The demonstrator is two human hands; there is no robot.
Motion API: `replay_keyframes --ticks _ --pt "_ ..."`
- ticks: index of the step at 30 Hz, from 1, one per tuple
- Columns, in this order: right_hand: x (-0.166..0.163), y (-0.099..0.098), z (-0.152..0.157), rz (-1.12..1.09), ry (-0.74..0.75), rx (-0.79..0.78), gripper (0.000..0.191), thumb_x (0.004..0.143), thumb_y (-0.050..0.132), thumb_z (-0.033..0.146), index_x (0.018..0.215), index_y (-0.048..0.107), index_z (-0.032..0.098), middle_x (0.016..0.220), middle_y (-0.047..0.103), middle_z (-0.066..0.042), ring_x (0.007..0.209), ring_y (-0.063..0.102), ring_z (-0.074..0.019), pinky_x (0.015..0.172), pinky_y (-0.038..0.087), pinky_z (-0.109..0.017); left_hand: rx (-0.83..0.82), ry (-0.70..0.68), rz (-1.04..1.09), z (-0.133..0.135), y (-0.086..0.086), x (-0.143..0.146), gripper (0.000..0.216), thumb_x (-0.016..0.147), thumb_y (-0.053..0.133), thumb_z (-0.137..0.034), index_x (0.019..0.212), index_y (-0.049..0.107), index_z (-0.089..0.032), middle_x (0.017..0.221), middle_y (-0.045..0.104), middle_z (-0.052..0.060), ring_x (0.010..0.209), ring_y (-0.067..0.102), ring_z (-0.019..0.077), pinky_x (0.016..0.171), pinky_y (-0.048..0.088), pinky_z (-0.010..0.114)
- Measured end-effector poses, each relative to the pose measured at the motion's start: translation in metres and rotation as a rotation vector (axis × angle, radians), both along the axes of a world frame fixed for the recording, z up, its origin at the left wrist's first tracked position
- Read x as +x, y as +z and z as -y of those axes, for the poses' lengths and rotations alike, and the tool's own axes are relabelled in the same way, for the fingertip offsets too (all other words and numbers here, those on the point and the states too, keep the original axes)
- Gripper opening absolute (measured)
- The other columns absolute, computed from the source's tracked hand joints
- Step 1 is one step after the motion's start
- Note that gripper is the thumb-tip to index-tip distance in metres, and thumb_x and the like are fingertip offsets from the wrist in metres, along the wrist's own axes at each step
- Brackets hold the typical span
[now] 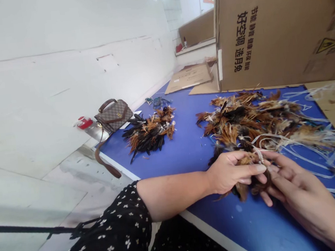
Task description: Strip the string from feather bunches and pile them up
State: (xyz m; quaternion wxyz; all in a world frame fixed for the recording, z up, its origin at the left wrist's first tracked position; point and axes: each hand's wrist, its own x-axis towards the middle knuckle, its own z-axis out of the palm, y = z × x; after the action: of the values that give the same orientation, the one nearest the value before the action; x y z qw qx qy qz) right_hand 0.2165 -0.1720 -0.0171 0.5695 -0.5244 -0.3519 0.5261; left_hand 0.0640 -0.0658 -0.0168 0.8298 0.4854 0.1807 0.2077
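Note:
Over the front of the blue table, my left hand point(230, 172) pinches a bunch of brown feathers point(242, 191), its thumb pointing right. My right hand point(290, 184) closes on the same bunch from the right, fingers curled around its tied end. A thin white string point(259, 155) rises from between the fingers and loops back over the table. Just behind my hands spreads a large pile of brown and black feathers point(241, 119). Part of the held bunch is hidden by my fingers.
On the blue table point(187, 147) lies a smaller feather pile point(151, 131) at left. Behind it are a brown handbag point(114, 116) and a red-lidded bottle point(88, 126). A big cardboard box point(280, 29) stands at the back right; white strings point(305, 153) tangle along the right.

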Motion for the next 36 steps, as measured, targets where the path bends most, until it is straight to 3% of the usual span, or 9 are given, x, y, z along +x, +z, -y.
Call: replay_keyframes --ticks 3,7,11,14,18,22,26,36 --pt "0.002 -0.004 -0.001 0.106 0.004 0.009 0.095 0.077 0.090 0.078 0.148 0.061 0.023 0.071 0.067 0.001 0.052 0.061 -0.0188 0.049 0.056 -0.031 0.019 0.022 -0.008 -0.002 -0.002 0.000 0.061 0.072 0.104 -0.051 0.109 0.075 -0.012 0.078 0.071 0.001 0.061 0.053 0.0045 0.056 0.026 0.024" --pt "0.011 -0.011 -0.002 0.402 -0.231 0.058 0.087 0.075 0.085 0.086 0.133 0.075 0.022 0.071 0.072 -0.004 0.055 0.066 -0.0222 0.047 0.057 -0.031 0.067 0.154 -0.026 -0.003 0.000 -0.001 0.060 0.064 0.107 -0.049 0.094 0.069 -0.014 0.070 0.057 -0.008 0.057 0.045 0.0021 0.055 0.028 0.023" --pt "0.015 -0.013 0.003 0.570 -0.319 0.150 0.063 0.082 0.084 0.076 0.122 0.081 0.027 0.075 0.076 -0.005 0.056 0.069 -0.0206 0.049 0.057 -0.027 0.156 0.110 -0.101 -0.004 0.003 -0.005 0.057 0.072 0.102 -0.053 0.091 0.061 -0.019 0.061 0.059 -0.008 0.051 0.046 0.0040 0.054 0.034 0.023" --pt "0.010 -0.008 0.006 0.573 -0.277 0.183 0.058 0.080 0.087 0.074 0.112 0.082 0.026 0.076 0.078 -0.005 0.059 0.071 -0.0199 0.053 0.058 -0.027 0.216 0.081 -0.126 -0.003 -0.001 -0.006 0.054 0.077 0.099 -0.053 0.090 0.057 -0.021 0.057 0.058 -0.009 0.049 0.048 0.0055 0.055 0.040 0.024" --pt "0.008 0.000 0.004 0.555 -0.272 0.072 0.067 0.073 0.086 0.082 0.103 0.082 0.022 0.070 0.075 -0.006 0.054 0.067 -0.0197 0.053 0.059 -0.029 0.280 0.103 -0.184 -0.001 -0.006 -0.007 0.052 0.076 0.100 -0.047 0.087 0.057 -0.021 0.060 0.059 -0.009 0.053 0.050 0.0055 0.057 0.042 0.024" --pt "0.019 -0.004 0.001 0.530 -0.301 -0.023 0.069 0.073 0.084 0.086 0.099 0.079 0.022 0.072 0.076 -0.006 0.054 0.067 -0.0196 0.051 0.056 -0.027 0.139 0.021 -0.097 0.000 -0.001 -0.008 0.056 0.074 0.102 -0.045 0.101 0.060 -0.019 0.064 0.060 -0.008 0.054 0.049 0.0055 0.055 0.038 0.023" --pt "0.026 -0.011 0.001 0.549 -0.287 -0.021 0.066 0.078 0.082 0.085 0.100 0.077 0.023 0.070 0.074 -0.005 0.054 0.064 -0.0176 0.049 0.052 -0.025 0.016 -0.029 -0.014 -0.003 0.002 -0.006 0.058 0.080 0.096 -0.057 0.106 0.062 -0.018 0.061 0.059 -0.008 0.050 0.046 0.0054 0.051 0.030 0.023" --pt "0.026 -0.017 0.004 0.508 -0.234 0.029 0.061 0.082 0.084 0.081 0.101 0.075 0.024 0.072 0.071 -0.003 0.058 0.062 -0.0166 0.052 0.052 -0.024 0.039 0.032 -0.048 0.000 0.008 -0.006 0.055 0.076 0.099 -0.050 0.099 0.059 -0.020 0.057 0.060 -0.009 0.043 0.044 0.0051 0.046 0.029 0.023"
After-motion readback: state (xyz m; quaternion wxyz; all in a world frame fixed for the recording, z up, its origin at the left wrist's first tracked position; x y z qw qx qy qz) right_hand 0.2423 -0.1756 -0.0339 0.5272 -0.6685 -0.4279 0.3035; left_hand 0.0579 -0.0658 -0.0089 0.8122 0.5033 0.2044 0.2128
